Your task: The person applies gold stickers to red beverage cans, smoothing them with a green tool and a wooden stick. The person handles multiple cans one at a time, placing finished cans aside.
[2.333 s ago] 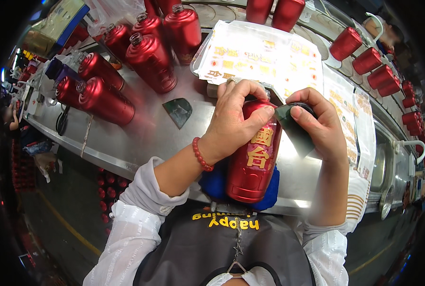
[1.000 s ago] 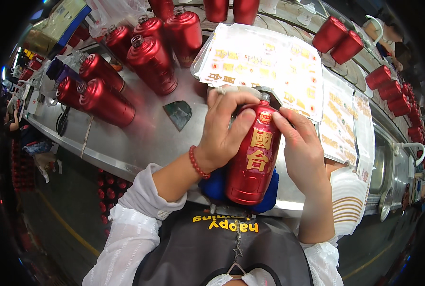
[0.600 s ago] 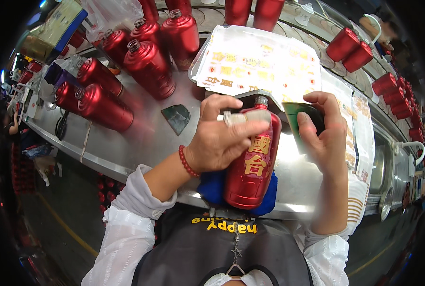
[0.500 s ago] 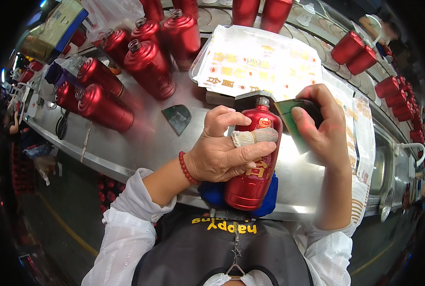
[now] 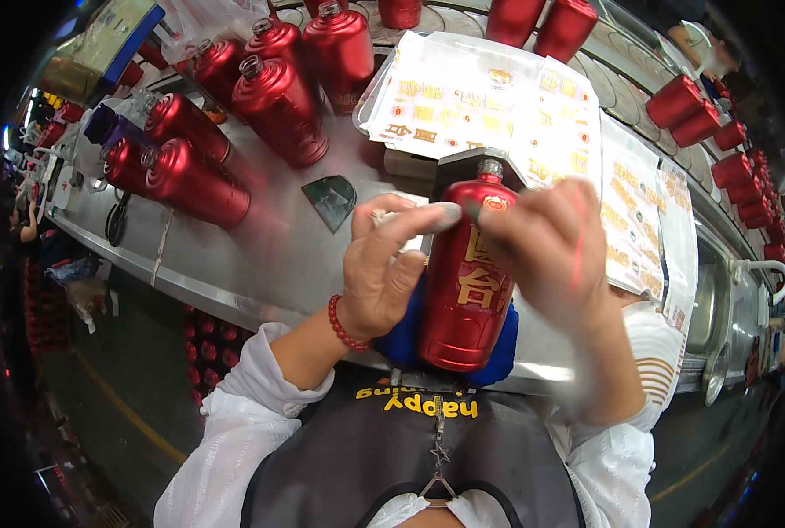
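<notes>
A red bottle (image 5: 467,290) with gold characters lies in front of me. Its clear neck points away and rests at a dark notched support (image 5: 449,165); its base is over a blue cloth (image 5: 500,339). My left hand (image 5: 379,273) is at the bottle's left side with fingers apart, a pale fabric cover on one finger. That fingertip touches or nearly touches the bottle's shoulder. My right hand (image 5: 555,238), smeared by motion, is closed over the bottle's upper right. A dark green tip of the scraper (image 5: 472,210) shows at its fingers; the rest is hidden.
Several red bottles (image 5: 278,110) stand at the back left on the metal table (image 5: 278,238). A dark flat scraper (image 5: 331,201) lies left of my hands. White sheets with gold decals (image 5: 489,97) cover the back. More bottles (image 5: 684,110) stand along a conveyor (image 5: 625,101).
My left hand has drawn back left off the bottle's front, uncovering the gold characters. My right hand has moved left onto the bottle with the scraper. Bottles along the conveyor have shifted right.
</notes>
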A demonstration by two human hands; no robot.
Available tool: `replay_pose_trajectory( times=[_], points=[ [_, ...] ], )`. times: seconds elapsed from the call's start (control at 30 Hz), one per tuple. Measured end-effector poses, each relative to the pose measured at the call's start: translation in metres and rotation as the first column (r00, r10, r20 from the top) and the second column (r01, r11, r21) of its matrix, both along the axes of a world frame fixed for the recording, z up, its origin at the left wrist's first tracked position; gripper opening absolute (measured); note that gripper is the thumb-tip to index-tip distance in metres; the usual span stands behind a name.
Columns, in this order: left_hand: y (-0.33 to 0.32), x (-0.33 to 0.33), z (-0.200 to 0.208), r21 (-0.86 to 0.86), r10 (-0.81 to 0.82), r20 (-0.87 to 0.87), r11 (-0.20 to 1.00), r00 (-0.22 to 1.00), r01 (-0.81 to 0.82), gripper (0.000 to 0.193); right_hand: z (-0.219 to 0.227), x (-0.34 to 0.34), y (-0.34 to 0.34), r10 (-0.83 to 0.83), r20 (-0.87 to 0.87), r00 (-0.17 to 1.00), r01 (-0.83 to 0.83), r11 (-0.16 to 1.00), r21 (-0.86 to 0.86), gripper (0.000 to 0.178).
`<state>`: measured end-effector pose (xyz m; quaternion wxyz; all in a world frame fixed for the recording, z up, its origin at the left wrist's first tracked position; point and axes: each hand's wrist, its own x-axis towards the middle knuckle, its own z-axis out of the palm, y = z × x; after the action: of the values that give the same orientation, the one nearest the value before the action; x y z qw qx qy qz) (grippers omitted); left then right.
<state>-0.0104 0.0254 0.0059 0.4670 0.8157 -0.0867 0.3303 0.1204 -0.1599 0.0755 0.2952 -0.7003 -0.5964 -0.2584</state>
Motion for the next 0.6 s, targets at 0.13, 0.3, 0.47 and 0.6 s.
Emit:
replay_pose_trajectory(
  times=[0.13, 0.3, 0.47, 0.6],
  points=[
    [-0.006, 0.000, -0.001, -0.130, 0.086, -0.059, 0.987, 0.995, -0.093, 0.036, -0.002, -0.056, -0.024, 0.208, -0.282, 0.937, -0.236, 0.969, -0.067, 0.026],
    [-0.025, 0.029, 0.002, -0.221, -0.093, -0.206, 0.974, 0.974, 0.046, 0.067, -0.030, -0.069, -0.023, 0.187, -0.942, 0.279, 0.353, 0.892, 0.282, 0.019],
    [-0.032, 0.031, -0.008, -0.490, -0.243, -0.161, 0.861, 0.957, 0.136, 0.071, -0.071, -0.061, -0.029, 0.246, -0.958, 0.149, 0.432, 0.855, 0.287, 0.019],
    [-0.007, 0.033, 0.012, 0.201, -0.234, -0.027, 0.951, 0.972, 0.234, 0.057, -0.072, -0.059, -0.028, 0.217, -0.958, 0.188, 0.439, 0.854, 0.279, 0.023]
  ],
)
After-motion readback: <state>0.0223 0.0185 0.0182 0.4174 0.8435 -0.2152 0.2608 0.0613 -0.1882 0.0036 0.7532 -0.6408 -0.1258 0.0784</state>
